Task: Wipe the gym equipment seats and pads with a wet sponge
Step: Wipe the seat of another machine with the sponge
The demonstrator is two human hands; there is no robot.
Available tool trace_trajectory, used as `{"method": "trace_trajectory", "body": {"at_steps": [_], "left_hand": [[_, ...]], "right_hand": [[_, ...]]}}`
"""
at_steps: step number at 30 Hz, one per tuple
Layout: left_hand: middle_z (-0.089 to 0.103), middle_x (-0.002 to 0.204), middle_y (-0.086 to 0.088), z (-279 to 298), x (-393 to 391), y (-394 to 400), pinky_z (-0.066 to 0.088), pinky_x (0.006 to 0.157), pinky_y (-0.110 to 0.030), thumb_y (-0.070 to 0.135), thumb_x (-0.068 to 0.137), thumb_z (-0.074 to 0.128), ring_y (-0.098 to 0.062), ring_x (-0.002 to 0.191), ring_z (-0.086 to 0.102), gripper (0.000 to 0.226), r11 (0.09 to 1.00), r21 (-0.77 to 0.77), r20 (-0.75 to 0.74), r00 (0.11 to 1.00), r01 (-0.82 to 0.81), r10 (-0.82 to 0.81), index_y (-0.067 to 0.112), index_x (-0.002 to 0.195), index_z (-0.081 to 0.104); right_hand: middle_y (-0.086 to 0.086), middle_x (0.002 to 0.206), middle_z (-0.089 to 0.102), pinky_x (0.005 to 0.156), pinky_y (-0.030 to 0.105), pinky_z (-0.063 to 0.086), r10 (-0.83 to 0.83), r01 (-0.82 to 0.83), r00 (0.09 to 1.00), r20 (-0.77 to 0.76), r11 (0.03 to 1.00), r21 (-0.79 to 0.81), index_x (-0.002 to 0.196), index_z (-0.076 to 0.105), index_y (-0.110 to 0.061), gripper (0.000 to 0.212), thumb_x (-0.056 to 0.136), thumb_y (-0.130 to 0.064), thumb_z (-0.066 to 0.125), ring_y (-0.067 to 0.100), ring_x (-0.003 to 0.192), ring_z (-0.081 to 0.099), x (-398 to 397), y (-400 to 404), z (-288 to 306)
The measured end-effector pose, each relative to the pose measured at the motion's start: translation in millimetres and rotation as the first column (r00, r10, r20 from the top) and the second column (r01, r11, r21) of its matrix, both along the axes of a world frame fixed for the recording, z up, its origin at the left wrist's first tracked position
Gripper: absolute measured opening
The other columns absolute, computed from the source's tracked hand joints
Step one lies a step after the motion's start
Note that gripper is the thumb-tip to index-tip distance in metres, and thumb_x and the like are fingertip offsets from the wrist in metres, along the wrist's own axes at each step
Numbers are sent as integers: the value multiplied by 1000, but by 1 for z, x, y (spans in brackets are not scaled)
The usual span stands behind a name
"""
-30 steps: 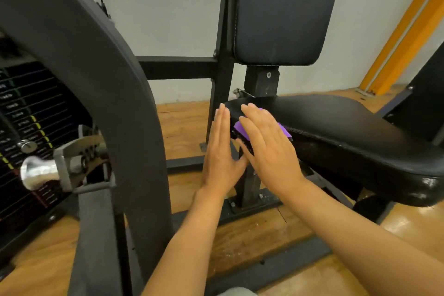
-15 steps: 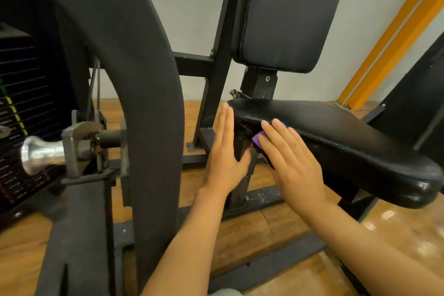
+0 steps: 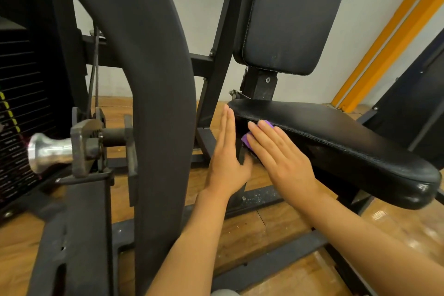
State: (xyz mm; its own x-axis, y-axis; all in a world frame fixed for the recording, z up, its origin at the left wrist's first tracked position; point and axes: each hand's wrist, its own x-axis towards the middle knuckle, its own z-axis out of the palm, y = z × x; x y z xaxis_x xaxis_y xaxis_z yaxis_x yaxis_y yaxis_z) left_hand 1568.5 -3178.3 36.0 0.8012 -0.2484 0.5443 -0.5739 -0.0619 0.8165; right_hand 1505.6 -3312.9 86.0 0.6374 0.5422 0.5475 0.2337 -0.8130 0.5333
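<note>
The purple sponge (image 3: 247,138) is lying pressed against the near side edge of the black padded seat (image 3: 336,137), mostly covered, with only small soft corners showing between the fingers. The right hand (image 3: 281,154) is lying flat over it, fingers straight and close together, pressing it onto the stitched, slightly glossy vinyl. The left hand (image 3: 227,158) is standing on edge at the rounded end of the seat, fingers straight and together, thumb tucked toward the seat's underside. Above the seat, a rectangular back pad (image 3: 288,12) with rounded corners is rising on a square black post (image 3: 260,84). A broad curved matte-black frame arm (image 3: 153,79) is filling the left, beside a polished metal knob (image 3: 45,151). The floor (image 3: 252,228) is glossy wooden planks.
</note>
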Motion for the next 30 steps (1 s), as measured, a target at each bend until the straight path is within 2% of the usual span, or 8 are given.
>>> {"method": "trace_trajectory", "body": {"at_steps": [2, 8, 14, 19, 22, 24, 27, 30], "left_hand": [[-15, 161, 21, 0, -1, 0, 2, 104, 6, 2, 91, 65, 22, 138, -12, 104, 1000, -1, -6, 1000, 7, -7, 30, 155, -12], [-9, 164, 11, 2, -1, 1, 3, 112, -3, -8, 95, 45, 2, 150, -7, 85, 998, -63, 5, 1000, 12, -12, 25, 154, -5], [0, 167, 6, 2, 1, -1, 5, 115, -6, 1, 102, 41, 2, 150, -2, 71, 996, -86, 4, 1000, -19, 20, 24, 155, -1], [-15, 164, 13, -2, -2, -1, 0, 115, -7, 18, 96, 55, -2, 151, -9, 88, 1000, -2, 63, 998, -14, 14, 24, 154, -11], [-25, 162, 15, -4, -3, -4, -2, 114, -8, 28, 90, 68, -1, 149, -15, 106, 989, 119, 94, 993, -83, 72, 21, 156, -15], [-24, 163, 12, -4, -4, -4, -4, 115, -10, 31, 89, 69, -3, 150, -16, 107, 980, 151, 125, 986, -127, 108, 18, 157, -13], [-21, 164, 5, -4, -6, -3, -8, 117, -13, 31, 90, 66, -8, 151, -15, 104, 976, 156, 172, 977, -153, 126, 16, 156, -13], [-24, 163, 7, -5, -6, -3, -8, 118, -14, 30, 87, 71, -8, 151, -17, 111, 974, 176, 162, 980, -142, 113, 20, 154, -17]], "right_hand": [[17, 151, 41, 122, 40, 22, -27, 27, 1000, 0, 999, 20, 142, 47, -2, 46, 96, 0, 45, 30, 143, 34, -7, -2, -4], [22, 148, 44, 122, 41, 23, -42, 26, 992, 120, 992, 127, 139, 50, 1, 41, 99, -1, 48, 32, 141, 37, 13, 20, -10], [19, 147, 47, 119, 44, 29, 5, -24, 994, 113, 986, 165, 140, 51, -2, 40, 100, -8, 50, 30, 141, 38, 33, 37, 4], [17, 152, 40, 123, 42, 21, -38, 35, 999, 34, 994, 99, 143, 46, -2, 44, 100, -1, 39, 31, 144, 32, -5, 3, -5], [18, 153, 38, 123, 41, 18, -90, 88, 996, 23, 992, 90, 143, 46, 0, 45, 101, -1, 29, 29, 146, 29, -21, -6, -7], [19, 152, 39, 124, 41, 16, -101, 96, 994, 35, 989, 112, 143, 45, 0, 46, 105, -2, 20, 29, 145, 29, -21, -3, -7], [20, 151, 40, 124, 41, 16, -109, 99, 991, 77, 987, 123, 143, 43, 1, 43, 101, -4, 35, 31, 144, 31, -6, 9, -5], [22, 147, 45, 121, 46, 25, -93, 75, 988, 120, 986, 149, 140, 45, 3, 42, 100, -8, 44, 35, 141, 38, 17, 26, 3]]}}
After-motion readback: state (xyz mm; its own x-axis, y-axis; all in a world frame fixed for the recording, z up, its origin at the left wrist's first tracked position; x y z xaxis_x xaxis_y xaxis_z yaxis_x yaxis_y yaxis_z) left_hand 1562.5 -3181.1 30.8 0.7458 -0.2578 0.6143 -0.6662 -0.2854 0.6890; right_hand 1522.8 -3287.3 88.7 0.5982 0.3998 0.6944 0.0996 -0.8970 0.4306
